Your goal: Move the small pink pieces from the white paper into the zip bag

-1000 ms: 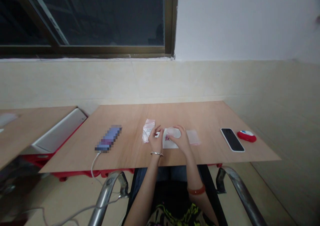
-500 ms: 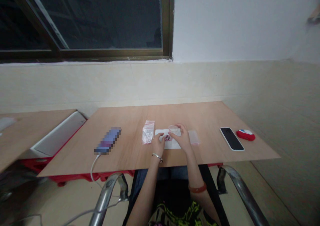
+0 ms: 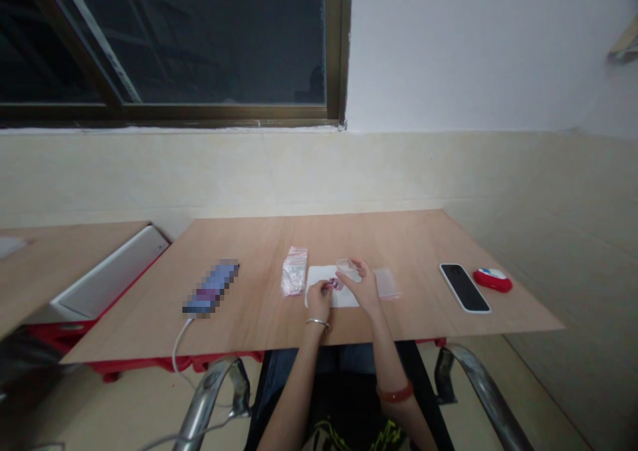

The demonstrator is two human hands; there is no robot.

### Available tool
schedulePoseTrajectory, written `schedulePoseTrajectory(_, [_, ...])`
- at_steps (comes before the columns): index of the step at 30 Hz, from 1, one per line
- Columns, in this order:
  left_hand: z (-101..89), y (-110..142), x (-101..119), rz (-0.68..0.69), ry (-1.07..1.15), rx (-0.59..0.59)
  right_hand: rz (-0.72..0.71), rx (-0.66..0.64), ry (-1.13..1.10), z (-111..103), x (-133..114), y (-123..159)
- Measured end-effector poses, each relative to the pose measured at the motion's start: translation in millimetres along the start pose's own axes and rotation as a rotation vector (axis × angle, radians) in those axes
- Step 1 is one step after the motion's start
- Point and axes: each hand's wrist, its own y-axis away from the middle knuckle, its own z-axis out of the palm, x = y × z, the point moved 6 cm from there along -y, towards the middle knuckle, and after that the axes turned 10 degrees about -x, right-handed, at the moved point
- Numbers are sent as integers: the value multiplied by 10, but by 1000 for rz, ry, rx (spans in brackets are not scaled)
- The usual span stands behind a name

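Note:
My left hand [image 3: 319, 299] is closed in a pinch over a white sheet [image 3: 343, 299], its fingertips at some small purple pieces [image 3: 333, 283]. The pieces are too small to name. A small clear plastic bag [image 3: 345, 265] is held up in my right hand [image 3: 365, 286], between thumb and fingers, just above and right of the pieces. Left of the sheet lies a stack of clear zip bags [image 3: 294, 271] with reddish edges. More flat clear bags [image 3: 387, 283] lie on the right, beside my right hand.
On the wooden table [image 3: 259, 318], a phone with a blurred screen [image 3: 212, 288] lies left, its white cable [image 3: 175, 345] hanging over the front edge. At the right are a white-framed phone [image 3: 464, 288] and a red case [image 3: 492, 280]. Metal armrests [image 3: 209, 398] flank me.
My left hand has drawn its fingers together around the small purple pieces. My right hand still holds the clear bag in nearly the same place. The view has shifted slightly.

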Motion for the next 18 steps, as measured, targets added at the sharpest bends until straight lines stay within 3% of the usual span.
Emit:
schedulePoseTrajectory(5, [-266,-12,218,13,185,140,-31,-30,21,31,-1,6])
schedulePoseTrajectory(11, [-769,9,984,139,234,241,-33,-173,56,127,-60,55])
schedulePoseTrajectory(14, [-801,44,1193,206,201,172,-26,-197,37,142,-94,66])
schedulePoseTrajectory(18, [-659,65,1182,223,160,38,-21,-201,3,132,-42,49])
